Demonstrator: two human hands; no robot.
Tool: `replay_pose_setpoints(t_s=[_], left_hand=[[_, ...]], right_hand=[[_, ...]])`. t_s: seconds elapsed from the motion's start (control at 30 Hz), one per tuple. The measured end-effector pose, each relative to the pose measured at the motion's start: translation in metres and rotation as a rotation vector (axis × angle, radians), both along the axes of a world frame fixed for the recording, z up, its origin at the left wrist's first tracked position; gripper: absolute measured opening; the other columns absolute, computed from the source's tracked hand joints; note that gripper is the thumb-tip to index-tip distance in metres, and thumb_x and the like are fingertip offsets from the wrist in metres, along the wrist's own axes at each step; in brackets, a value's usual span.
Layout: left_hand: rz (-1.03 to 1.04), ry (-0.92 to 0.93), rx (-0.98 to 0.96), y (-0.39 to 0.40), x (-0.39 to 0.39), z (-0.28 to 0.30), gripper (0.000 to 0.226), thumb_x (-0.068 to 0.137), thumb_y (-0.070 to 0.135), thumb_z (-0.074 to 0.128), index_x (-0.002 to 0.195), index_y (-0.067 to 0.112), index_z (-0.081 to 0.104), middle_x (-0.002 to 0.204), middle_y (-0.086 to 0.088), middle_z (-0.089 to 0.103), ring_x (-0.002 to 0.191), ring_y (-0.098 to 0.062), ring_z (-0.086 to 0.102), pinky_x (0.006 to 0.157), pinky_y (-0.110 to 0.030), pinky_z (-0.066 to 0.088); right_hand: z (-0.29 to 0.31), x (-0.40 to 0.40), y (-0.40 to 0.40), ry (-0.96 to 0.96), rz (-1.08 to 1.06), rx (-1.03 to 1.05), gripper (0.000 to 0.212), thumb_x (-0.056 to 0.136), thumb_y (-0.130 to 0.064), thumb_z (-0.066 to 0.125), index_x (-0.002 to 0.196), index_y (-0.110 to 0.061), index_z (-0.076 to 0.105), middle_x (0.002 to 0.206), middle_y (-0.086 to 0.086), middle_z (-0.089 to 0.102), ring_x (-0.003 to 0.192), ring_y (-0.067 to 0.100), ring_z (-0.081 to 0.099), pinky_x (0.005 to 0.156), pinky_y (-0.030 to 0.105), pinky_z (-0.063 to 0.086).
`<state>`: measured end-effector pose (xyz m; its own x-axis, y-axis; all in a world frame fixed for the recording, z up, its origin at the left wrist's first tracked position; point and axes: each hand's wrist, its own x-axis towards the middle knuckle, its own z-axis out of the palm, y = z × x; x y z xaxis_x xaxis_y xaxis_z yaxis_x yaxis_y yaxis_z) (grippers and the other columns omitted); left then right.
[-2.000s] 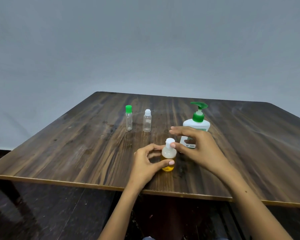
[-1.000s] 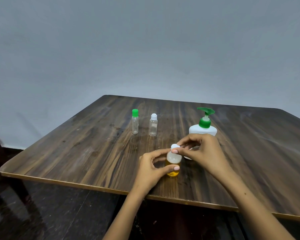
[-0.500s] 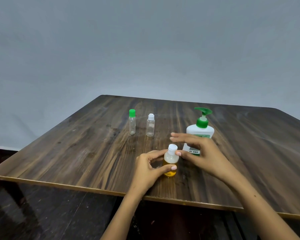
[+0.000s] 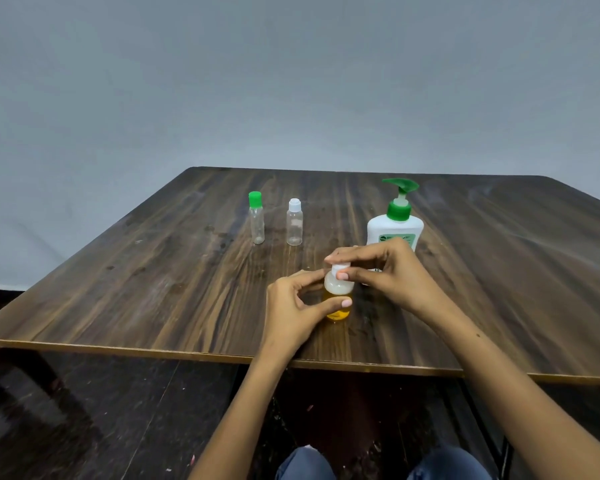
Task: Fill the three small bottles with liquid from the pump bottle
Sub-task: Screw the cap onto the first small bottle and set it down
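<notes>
A small round bottle (image 4: 338,299) holding yellow liquid is stood upright on the wooden table (image 4: 153,289), near the middle of its near edge. It is gripped low on its body by the left hand (image 4: 297,308), whose thumb and forefinger are curled around it from the left side while the remaining fingers are bent behind. Its white cap (image 4: 338,270) is pinched from above by the right hand (image 4: 392,275), the thumb and fingertips being closed on the cap (whether the cap is being loosened or tightened cannot be told). The upper part of the bottle is seen as cloudy and pale, the yellow liquid being confined to the lower half.

Just beyond the right hand, and partly hidden by it, a white pump bottle (image 4: 395,230) with a green pump head is stood upright, toward the centre of the table. Two slim clear bottles are placed side by side farther to the left, closer to the far edge and well apart from both hands: one with a green cap (image 4: 256,218) and, just to its right, one with a white cap (image 4: 294,221). Both are upright and capped, and their contents cannot be made out. Below the near edge, the dark floor (image 4: 101,427) and the person's knees are seen.
</notes>
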<state>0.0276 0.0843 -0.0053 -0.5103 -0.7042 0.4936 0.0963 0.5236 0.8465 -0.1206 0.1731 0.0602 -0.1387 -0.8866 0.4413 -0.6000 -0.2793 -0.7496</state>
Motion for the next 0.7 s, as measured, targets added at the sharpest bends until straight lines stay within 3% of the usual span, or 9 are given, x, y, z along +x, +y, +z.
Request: replay_pose_setpoints(t_s=[0.2, 0.4, 0.53, 0.7], left_hand=[[0.003, -0.005, -0.009, 0.000, 0.000, 0.002, 0.047, 0.067, 0.017, 0.089, 0.111, 0.013, 0.075, 0.099, 0.006, 0.076, 0.094, 0.000, 0.070, 0.082, -0.016, 0.054], [0.004, -0.019, -0.006, -0.006, -0.005, 0.006, 0.047, 0.068, 0.013, 0.088, 0.111, 0.013, 0.072, 0.103, 0.007, 0.074, 0.097, -0.002, 0.070, 0.086, -0.017, 0.054], [0.068, -0.077, -0.025, -0.039, -0.023, 0.012, 0.045, 0.068, 0.008, 0.088, 0.109, 0.007, 0.070, 0.105, 0.000, 0.072, 0.098, -0.009, 0.069, 0.086, -0.015, 0.053], [0.083, -0.136, -0.070, -0.074, -0.055, 0.016, 0.043, 0.071, 0.005, 0.085, 0.110, 0.003, 0.067, 0.104, -0.002, 0.069, 0.096, -0.010, 0.066, 0.089, -0.019, 0.054]], right_hand=[[-0.017, 0.017, 0.001, -0.104, -0.170, -0.145, 0.026, 0.078, 0.001, 0.073, 0.100, -0.012, 0.073, 0.100, -0.002, 0.072, 0.100, 0.001, 0.064, 0.087, 0.018, 0.049], [-0.025, 0.018, 0.005, -0.010, -0.278, -0.240, 0.028, 0.085, -0.012, 0.069, 0.114, -0.014, 0.070, 0.119, -0.008, 0.065, 0.114, -0.002, 0.056, 0.095, 0.018, 0.045], [-0.029, 0.008, 0.011, 0.007, -0.455, -0.364, 0.027, 0.085, -0.016, 0.070, 0.112, -0.014, 0.071, 0.113, -0.007, 0.068, 0.110, 0.001, 0.059, 0.090, 0.014, 0.046], [-0.035, 0.002, 0.021, 0.054, -0.502, -0.403, 0.024, 0.084, -0.008, 0.069, 0.107, -0.015, 0.073, 0.105, -0.009, 0.070, 0.102, -0.005, 0.061, 0.084, 0.012, 0.047]])
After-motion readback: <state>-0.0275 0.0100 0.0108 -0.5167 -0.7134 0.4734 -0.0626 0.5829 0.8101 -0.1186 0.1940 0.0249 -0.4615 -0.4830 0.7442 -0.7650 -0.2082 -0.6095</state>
